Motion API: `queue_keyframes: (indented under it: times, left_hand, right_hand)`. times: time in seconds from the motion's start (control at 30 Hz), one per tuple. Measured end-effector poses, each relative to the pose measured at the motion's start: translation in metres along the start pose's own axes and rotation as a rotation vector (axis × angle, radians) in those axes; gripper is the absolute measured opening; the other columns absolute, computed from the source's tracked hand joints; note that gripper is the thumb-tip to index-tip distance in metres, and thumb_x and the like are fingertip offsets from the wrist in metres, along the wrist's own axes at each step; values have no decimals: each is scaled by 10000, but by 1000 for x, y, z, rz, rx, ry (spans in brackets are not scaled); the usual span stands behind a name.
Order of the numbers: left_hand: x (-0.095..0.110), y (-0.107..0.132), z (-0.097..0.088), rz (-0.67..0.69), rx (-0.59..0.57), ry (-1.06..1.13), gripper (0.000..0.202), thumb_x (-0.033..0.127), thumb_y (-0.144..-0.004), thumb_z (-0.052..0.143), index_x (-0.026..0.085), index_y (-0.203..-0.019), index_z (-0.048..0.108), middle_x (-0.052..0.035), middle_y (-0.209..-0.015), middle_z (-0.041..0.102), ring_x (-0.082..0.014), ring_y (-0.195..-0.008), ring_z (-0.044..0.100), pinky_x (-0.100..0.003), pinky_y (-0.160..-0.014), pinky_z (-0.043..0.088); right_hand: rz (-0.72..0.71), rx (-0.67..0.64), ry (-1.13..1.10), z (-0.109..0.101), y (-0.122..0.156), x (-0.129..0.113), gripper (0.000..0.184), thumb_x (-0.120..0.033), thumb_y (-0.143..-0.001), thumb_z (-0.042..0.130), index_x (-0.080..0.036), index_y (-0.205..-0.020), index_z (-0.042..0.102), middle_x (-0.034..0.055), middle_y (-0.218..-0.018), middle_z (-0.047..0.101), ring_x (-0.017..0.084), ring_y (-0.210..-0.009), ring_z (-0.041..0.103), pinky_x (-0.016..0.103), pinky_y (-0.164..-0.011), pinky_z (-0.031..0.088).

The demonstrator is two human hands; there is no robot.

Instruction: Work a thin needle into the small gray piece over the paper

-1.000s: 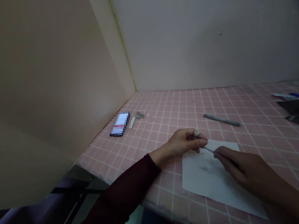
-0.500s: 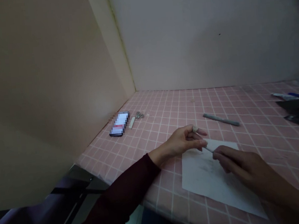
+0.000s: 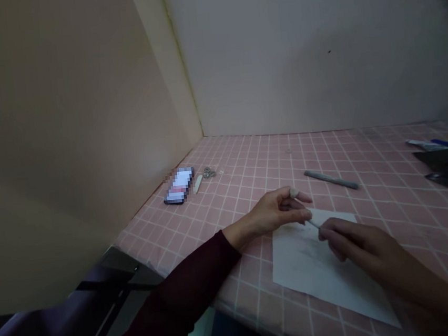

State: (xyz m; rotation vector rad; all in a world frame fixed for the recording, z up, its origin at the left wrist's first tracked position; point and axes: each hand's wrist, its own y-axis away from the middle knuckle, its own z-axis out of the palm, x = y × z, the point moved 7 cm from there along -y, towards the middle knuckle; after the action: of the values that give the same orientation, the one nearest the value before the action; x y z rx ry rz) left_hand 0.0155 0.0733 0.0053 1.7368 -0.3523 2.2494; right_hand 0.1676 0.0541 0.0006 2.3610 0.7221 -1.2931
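The right hand (image 3: 358, 242) pinches a thin white stick (image 3: 314, 224) over a sheet of paper (image 3: 317, 270); the left hand (image 3: 278, 210) curls loosely at the stick's far end; whether it grips, I cannot tell.

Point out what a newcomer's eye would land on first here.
The left hand and right hand meet mid-view over a sheet of white paper, with a thin white stick pinched in the right hand. Farther back on the pink tiled table, a phone lies at left and a grey bar beyond the paper.
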Motion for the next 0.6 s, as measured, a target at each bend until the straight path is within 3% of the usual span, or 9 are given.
queue_keyframes:
  times: [0.1, 0.17, 0.23, 0.33, 0.4, 0.5, 0.6]
  left_hand:
    - [-8, -1, -6, -53, 51, -35, 449, 365, -661, 854, 140, -981, 633, 4, -708, 635, -106, -626, 593, -267, -665, 454]
    - [-9, 0, -7, -77, 66, -25, 434, 348, -664, 852, 145, -981, 635, 4, -727, 635, -108, -640, 598, -266, -666, 455]
    - [-5, 1, -4, -64, 55, -1, 438, 311, -650, 860, 147, -994, 644, -6, -778, 648, -119, -705, 622, -280, -725, 468]
    - [6, 2, 2, -3, 6, 25, 439, 257, -632, 866, 146, -1001, 655, -28, -871, 672, -128, -791, 636, -305, -816, 470]
    - [9, 2, 6, 20, -25, 25, 431, 245, -629, 866, 144, -992, 657, -28, -875, 673, -127, -794, 635, -310, -823, 471]
    - [3, 1, 4, 2, -25, 2, 437, 282, -649, 858, 143, -1006, 647, -15, -815, 664, -121, -746, 634, -301, -784, 477]
    - [-7, 0, -3, -50, 28, -44, 443, 358, -679, 838, 137, -1004, 632, -1, -736, 639, -106, -639, 606, -278, -691, 471]
  right_hand:
    - [-146, 131, 238, -4, 1, -4, 231, -406, -920, 500, -216, -841, 605, 25, -687, 595, 174, -601, 540, 325, -625, 394]
    - [-127, 130, 197, -5, 0, -2, 253, -414, -922, 503, -214, -794, 593, 22, -665, 581, 169, -593, 535, 318, -615, 396]
    - [-10, 69, 5, -5, -1, 2, 343, -480, -921, 522, -207, -718, 566, 5, -610, 523, 143, -551, 487, 276, -546, 368]
    - [253, -30, -356, 0, 1, 10, 398, -577, -885, 555, -197, -775, 595, -37, -576, 439, 78, -443, 301, 214, -436, 226]
    - [298, -69, -424, 3, 3, 10, 410, -598, -882, 552, -197, -817, 604, -54, -561, 411, 66, -433, 241, 205, -431, 183]
    - [89, -40, -170, 0, 0, 0, 405, -551, -926, 507, -203, -728, 571, -22, -570, 466, 106, -482, 382, 238, -476, 290]
    - [-139, 88, 160, -4, 0, -8, 296, -438, -933, 503, -216, -756, 584, 13, -643, 566, 161, -581, 527, 302, -600, 397]
